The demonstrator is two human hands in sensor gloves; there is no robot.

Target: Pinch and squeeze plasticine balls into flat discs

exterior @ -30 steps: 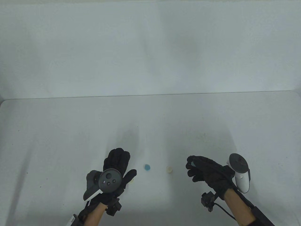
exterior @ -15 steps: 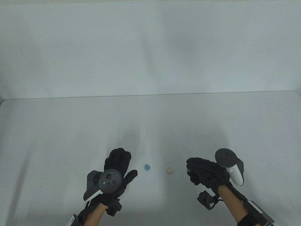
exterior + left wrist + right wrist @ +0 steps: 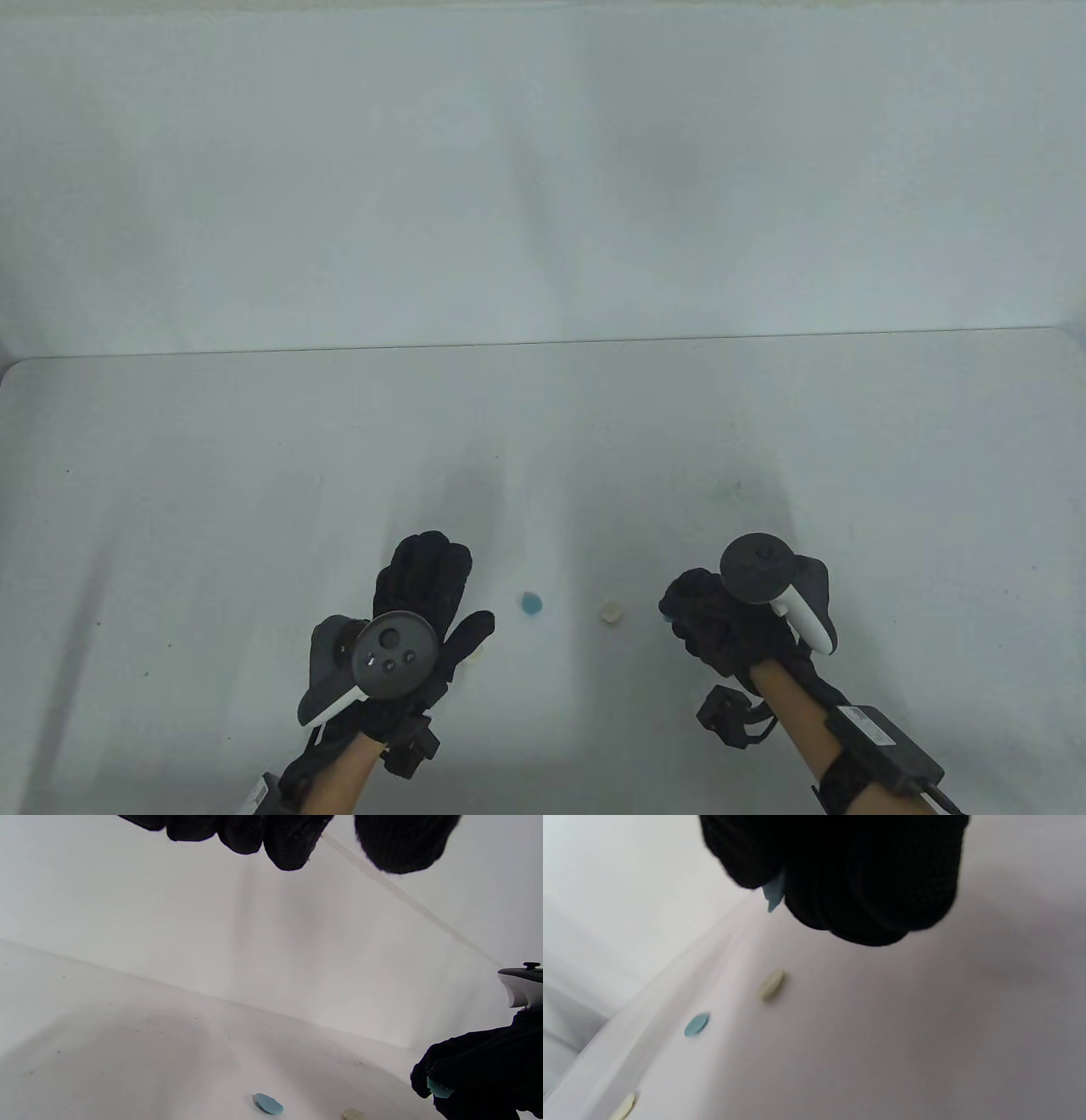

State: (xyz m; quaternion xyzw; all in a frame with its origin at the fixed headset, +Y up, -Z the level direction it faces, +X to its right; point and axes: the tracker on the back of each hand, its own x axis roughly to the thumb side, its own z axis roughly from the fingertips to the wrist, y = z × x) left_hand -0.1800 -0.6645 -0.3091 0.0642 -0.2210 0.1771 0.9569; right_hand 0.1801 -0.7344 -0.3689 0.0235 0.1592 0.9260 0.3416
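Plasticine, a small blue piece [image 3: 774, 893], sits pinched between the curled fingers of my right hand [image 3: 721, 624], held above the surface [image 3: 212, 509]. My left hand [image 3: 424, 594] lies flat with fingers straight, holding nothing. Between my hands, a flattened blue disc [image 3: 532, 603] and a cream disc [image 3: 610, 613] rest on the surface near each other; another cream disc [image 3: 622, 1107] peeks out beside my left thumb.

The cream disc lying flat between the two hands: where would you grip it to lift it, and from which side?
Judging by its pose, take the cream disc by its rim, thumb and forefinger on opposite edges, coming from above. It lies flat on the table, so only its edge offers purchase. The left hand is free.
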